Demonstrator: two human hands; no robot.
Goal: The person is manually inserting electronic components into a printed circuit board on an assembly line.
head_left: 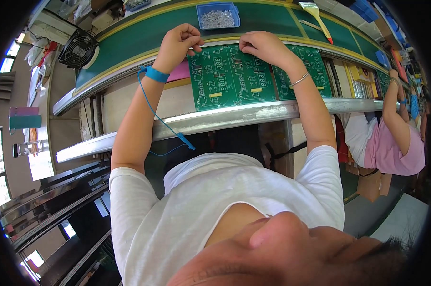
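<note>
A large green circuit board with white-outlined digit displays and small yellow parts rests across the metal rails in front of me. Over its far left corner hovers my left hand, thumb and fingertips drawn together in a pinch; anything between them is too small to make out. My right hand bends over the board's far right part, its fingers curled together and their tips partly hidden. A second green board lies beside the first, partly behind my right forearm. Past both hands stands a blue tray of small clear parts.
A metal rail runs along the near side. On the green belt beyond lies a brush. A black fan stands at left. From my blue wrist strap hangs a cord. A co-worker in pink works at right.
</note>
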